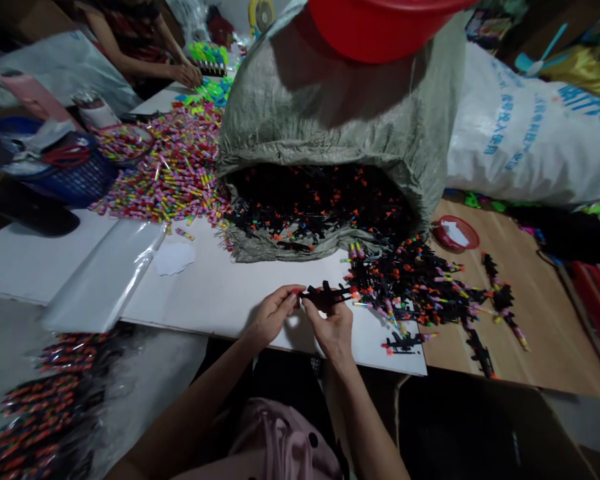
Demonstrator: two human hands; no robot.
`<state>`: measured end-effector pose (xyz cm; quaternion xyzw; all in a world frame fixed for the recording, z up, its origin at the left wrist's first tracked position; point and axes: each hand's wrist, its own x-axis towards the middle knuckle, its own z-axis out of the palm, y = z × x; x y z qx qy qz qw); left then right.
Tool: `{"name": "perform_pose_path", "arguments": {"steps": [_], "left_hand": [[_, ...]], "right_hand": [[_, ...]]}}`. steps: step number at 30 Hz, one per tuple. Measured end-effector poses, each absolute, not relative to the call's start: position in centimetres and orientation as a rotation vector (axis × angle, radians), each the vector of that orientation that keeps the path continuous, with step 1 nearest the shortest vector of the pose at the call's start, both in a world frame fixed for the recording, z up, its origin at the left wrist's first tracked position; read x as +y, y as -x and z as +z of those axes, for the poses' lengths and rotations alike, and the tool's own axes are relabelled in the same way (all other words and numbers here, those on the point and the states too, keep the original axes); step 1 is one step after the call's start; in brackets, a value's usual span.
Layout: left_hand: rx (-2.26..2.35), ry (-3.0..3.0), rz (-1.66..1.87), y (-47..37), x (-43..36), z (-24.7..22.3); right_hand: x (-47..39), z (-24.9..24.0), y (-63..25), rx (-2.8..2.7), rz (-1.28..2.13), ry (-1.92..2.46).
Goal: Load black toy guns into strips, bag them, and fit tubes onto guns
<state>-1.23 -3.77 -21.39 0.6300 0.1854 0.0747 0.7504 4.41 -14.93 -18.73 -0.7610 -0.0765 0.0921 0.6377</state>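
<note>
Between my two hands, just over the front edge of the white tabletop (205,293), is a small black toy gun (325,293) with an orange-red tip. My left hand (276,313) pinches its left end, where a bit of red shows. Around its middle and right part, my right hand (334,327) has its fingers closed, partly hidden behind the toy. To the right lies a heap of similar black toy guns (415,280), some with colourful tubes among them. Behind my hands a grey-green woven sack (330,127) gapes open, full of black toys with orange parts.
Colourful candy-like tubes (175,173) are piled at the left beside a blue basket (85,173). Clear plastic bags (105,273) overhang the front edge. A red basin (380,27) tops the sack; a small red basket (455,233) stands right. Another person's hands (187,73) work at the far left.
</note>
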Motion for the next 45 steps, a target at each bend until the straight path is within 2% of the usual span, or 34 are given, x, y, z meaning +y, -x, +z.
{"name": "perform_pose_path", "arguments": {"steps": [7,12,17,20,24,27,31,37,41,45], "left_hand": [[0.217,-1.97,0.397,2.2,-4.5,-22.2],[0.17,-2.126,0.324,2.8,-4.1,-22.7],[0.433,-1.978,0.34,2.2,-1.3,-23.3],[0.505,-1.974,0.256,1.9,-1.1,-24.0],[0.245,-2.097,0.117,2.2,-2.2,-24.5],[0.329,-2.189,0.264,1.7,-0.5,-24.3],[0.623,-2.336,0.483,-1.6,4.0,-22.9],[0.383,-2.754,0.054,-9.8,5.6,-20.8],[0.38,-2.786,0.038,-11.4,6.8,-20.3],[0.408,-2.784,0.12,-8.5,8.0,-20.4]], "right_hand": [[-14.1,-18.6,-3.6,-0.074,0.224,1.649],[-15.5,-19.5,-4.8,-0.084,0.336,1.519],[-17.6,-20.1,-10.4,0.009,0.021,1.379],[-14.8,-20.9,-13.5,-0.254,0.021,1.613],[-8.7,-21.9,-15.9,-0.818,0.096,2.175],[-7.0,-22.3,-16.6,-1.016,0.062,2.385],[-9.0,-23.2,-16.3,-1.211,-0.062,2.246],[-10.6,-23.1,-15.5,-1.125,-0.054,2.03],[-10.9,-22.7,-14.0,-0.984,0.156,1.944],[-10.3,-22.8,-12.0,-0.585,0.387,1.811]]}}
